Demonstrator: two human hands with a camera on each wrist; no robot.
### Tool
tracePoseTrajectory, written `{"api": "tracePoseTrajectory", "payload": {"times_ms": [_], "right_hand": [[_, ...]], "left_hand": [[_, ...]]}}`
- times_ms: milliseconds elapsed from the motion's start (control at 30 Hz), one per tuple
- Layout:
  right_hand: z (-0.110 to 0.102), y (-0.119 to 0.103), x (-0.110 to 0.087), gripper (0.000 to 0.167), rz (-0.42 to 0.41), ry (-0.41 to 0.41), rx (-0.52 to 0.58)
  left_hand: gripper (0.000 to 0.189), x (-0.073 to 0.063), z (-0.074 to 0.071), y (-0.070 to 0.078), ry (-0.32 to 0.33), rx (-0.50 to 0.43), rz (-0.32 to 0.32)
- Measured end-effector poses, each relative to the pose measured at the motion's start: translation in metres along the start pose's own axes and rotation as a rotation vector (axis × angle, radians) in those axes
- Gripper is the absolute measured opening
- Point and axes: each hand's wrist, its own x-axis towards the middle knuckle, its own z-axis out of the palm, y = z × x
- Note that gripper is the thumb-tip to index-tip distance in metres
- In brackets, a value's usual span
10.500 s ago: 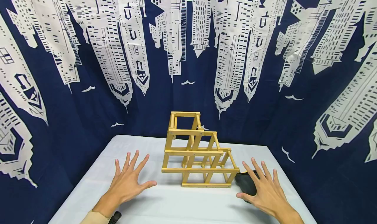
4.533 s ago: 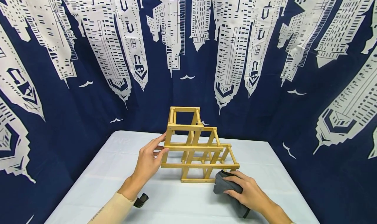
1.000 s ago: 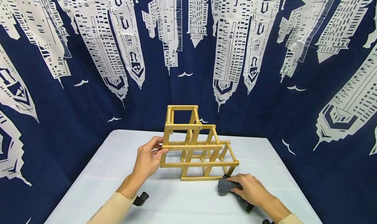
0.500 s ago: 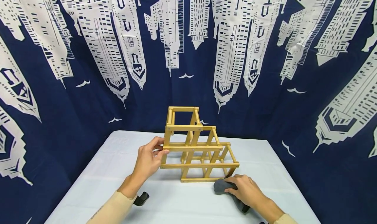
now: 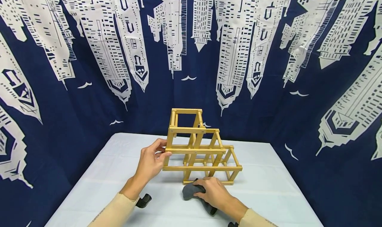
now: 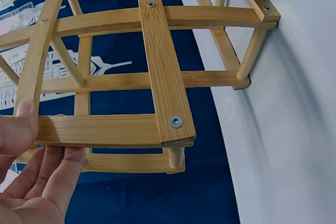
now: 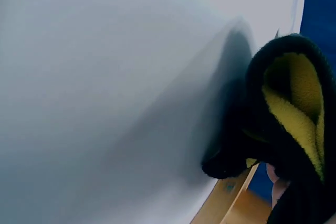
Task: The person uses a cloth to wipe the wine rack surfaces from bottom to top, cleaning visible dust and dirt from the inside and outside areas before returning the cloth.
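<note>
A stepped frame rack of light wooden slats stands on the table. My left hand grips its left side, with the thumb in front and the fingers behind a slat, as the left wrist view also shows from close up. In my right hand is a bunched grey cleaning cloth, pressed at the rack's lowest front rail. Seen in the right wrist view, the cloth has a yellow inner side and dark edging, and hides most of that hand. The cloth blurs at the top of the left wrist view.
A white cloth covers the table. Behind it hangs a navy curtain printed with white upside-down buildings. Black wrist devices show under both forearms.
Both hands were open and apart at first; then the left took the rack and the right the cloth. In the last half second the right hand slid left along the bottom rail.
</note>
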Motion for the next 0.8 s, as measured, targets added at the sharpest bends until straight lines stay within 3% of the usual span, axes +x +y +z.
{"api": "tracePoseTrajectory", "payload": {"times_ms": [133, 267, 567, 667, 800], "right_hand": [[0.012, -0.011, 0.013, 0.037, -0.023, 0.026, 0.021], [0.012, -0.016, 0.012, 0.036, -0.010, 0.092, 0.022], [-0.004, -0.023, 0.000, 0.048, 0.045, 0.426, -0.113], [-0.003, -0.025, 0.005, 0.047, 0.052, 0.457, -0.134], [0.006, -0.026, 0.011, 0.040, 0.098, 0.427, -0.134]], "left_hand": [[0.031, 0.002, 0.001, -0.001, -0.001, -0.002, -0.011], [0.034, 0.003, 0.002, -0.001, 0.000, -0.013, -0.034], [0.035, 0.003, 0.001, 0.000, -0.021, -0.022, -0.072], [0.034, 0.004, 0.000, 0.002, -0.023, -0.023, -0.079], [0.033, 0.003, -0.001, 0.002, -0.026, -0.020, -0.082]]}}
